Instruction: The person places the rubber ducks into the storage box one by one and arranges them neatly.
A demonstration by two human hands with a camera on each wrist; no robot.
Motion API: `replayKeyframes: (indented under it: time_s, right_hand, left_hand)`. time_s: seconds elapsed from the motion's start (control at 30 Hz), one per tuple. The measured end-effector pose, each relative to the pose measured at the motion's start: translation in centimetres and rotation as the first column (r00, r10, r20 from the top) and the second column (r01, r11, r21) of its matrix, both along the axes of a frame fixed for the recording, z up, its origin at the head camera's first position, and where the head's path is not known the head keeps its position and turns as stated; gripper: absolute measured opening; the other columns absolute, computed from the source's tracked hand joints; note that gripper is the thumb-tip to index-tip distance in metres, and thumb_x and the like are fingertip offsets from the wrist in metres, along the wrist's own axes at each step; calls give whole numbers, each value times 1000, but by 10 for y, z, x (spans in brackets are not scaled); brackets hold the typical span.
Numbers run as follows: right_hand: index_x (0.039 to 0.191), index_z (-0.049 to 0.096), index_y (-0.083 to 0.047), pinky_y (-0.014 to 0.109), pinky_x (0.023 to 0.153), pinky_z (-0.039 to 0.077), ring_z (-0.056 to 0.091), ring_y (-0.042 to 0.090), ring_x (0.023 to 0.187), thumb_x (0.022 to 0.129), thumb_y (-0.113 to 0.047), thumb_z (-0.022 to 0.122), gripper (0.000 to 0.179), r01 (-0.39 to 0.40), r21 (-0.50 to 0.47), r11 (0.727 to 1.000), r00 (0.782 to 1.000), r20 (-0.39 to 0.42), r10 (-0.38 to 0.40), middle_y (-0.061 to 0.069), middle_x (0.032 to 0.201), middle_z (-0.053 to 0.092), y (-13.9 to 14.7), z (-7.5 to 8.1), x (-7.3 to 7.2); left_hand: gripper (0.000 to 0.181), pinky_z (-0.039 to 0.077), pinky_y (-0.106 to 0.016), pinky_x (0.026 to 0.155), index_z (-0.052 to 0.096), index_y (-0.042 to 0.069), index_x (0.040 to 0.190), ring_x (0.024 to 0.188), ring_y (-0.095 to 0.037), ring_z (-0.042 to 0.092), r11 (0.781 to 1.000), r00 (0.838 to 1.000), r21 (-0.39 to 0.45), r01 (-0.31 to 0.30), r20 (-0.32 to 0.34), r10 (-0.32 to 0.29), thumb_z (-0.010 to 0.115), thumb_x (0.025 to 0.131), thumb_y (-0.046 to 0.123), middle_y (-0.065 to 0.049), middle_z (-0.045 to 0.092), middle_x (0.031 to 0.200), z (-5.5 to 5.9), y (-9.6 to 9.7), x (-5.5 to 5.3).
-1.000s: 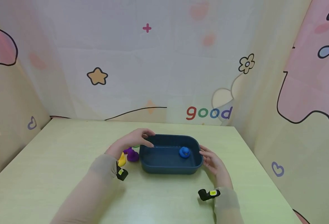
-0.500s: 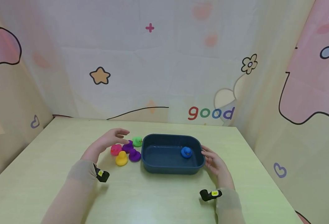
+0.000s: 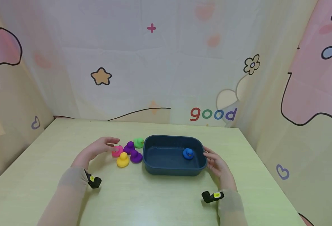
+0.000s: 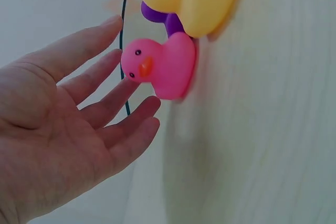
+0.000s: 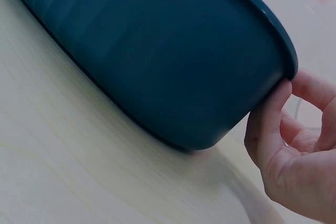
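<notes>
Pink, rubbery-looking duck (image 4: 173,72), right off the fingertips of the left hand (image 4: 63,124), its beak turned toward them! Those fingers are spread, gripping nothing; whether one touches, I can't tell. Probably light, squeezable, a bit slick: the rounded body's sides look the best hold. Just past it from those fingers, the yellow duck (image 3: 123,160). Far off, the right hand (image 5: 304,156), fingers slightly bent, touches the navy tub (image 5: 147,61) below its rim.

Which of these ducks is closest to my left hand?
The pink duck, the only pink one; your left hand is right beside it, with the yellow duck and the others farther away.
</notes>
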State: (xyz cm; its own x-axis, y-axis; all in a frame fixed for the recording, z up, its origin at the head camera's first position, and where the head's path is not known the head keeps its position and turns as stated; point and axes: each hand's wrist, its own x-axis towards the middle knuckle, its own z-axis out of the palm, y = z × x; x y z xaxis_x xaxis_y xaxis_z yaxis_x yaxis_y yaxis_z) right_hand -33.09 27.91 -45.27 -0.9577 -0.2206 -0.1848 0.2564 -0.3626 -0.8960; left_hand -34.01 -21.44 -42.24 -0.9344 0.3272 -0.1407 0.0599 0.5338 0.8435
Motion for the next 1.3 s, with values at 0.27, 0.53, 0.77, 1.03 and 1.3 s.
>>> replayKeyframes:
  time_s: [0.27, 0.53, 0.77, 1.03, 1.3]
  right_hand:
    - [135, 43, -12, 14, 70, 52, 64, 2, 77, 103, -5, 41, 33, 5, 13, 1000, 1000, 13, -6, -8, 97, 69, 1, 0, 0]
    - [130, 47, -14, 14, 69, 52, 64, 2, 76, 103, -4, 40, 30, 20, 19, 1000, 1000, 23, -20, -8, 97, 69, -1, 2, 0]
    - [148, 26, -7, 15, 68, 52, 63, 3, 76, 103, -4, 38, 48, 1, 8, 1000, 999, 42, -1, -8, 95, 69, 0, 5, 1]
    - [133, 41, -11, 14, 68, 52, 63, 3, 75, 102, -2, 39, 32, 18, -10, 1000, 999, 51, -17, -7, 95, 67, -2, 6, 2]
    - [136, 38, -10, 14, 67, 52, 63, 3, 74, 102, -3, 39, 35, 15, -11, 1000, 999, 47, -14, -7, 94, 68, -2, 6, 2]
  left_hand:
    - [66, 25, -65, 112, 41, -3, 145, 133, -45, 42, 999, 999, 27, 27, 27, -28, 69, 86, 8, -28, 40, 148, -9, -6, -1]
    - [65, 30, -61, 112, 43, -1, 145, 131, -45, 40, 999, 999, 34, 19, 41, -20, 64, 83, -4, -27, 39, 148, -17, -5, -4]
    - [61, 30, -59, 112, 46, -2, 142, 129, -42, 42, 1000, 1000, 28, -2, 31, 1, 66, 85, -1, -27, 45, 143, -21, -3, -5]
    - [56, 46, -34, 97, 48, -7, 139, 117, -33, 50, 998, 1000, 58, -15, 14, 14, 64, 85, -5, -28, 51, 135, -26, -2, -5]
    - [55, 36, -55, 108, 50, -8, 136, 120, -38, 50, 999, 999, 33, -33, 1, 33, 70, 87, 8, -28, 55, 131, -27, 0, -4]
